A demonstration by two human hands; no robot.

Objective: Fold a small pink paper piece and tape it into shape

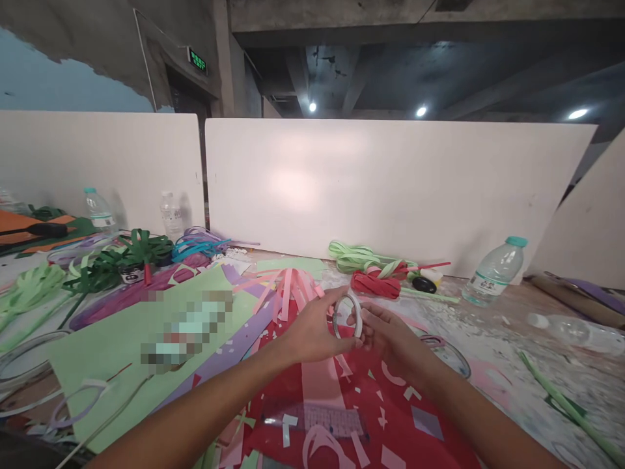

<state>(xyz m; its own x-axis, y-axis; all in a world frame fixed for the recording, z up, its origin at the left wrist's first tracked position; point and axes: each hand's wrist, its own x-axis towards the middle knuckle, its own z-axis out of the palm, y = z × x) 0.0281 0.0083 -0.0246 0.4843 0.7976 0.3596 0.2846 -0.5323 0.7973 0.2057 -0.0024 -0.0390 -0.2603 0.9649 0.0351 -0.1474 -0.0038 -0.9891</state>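
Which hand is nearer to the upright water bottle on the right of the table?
Right. The right hand holds the tape roll, on the bottle's side; the left hand lies beyond it.

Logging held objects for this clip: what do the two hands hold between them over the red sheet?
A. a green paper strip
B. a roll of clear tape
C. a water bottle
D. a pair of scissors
B: the left hand and right hand both grip a ring-shaped roll of clear tape above the red sheet.

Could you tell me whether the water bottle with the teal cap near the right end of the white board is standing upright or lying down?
Tilted. The bottle leans toward the upper right, cap raised, neither standing straight nor lying flat.
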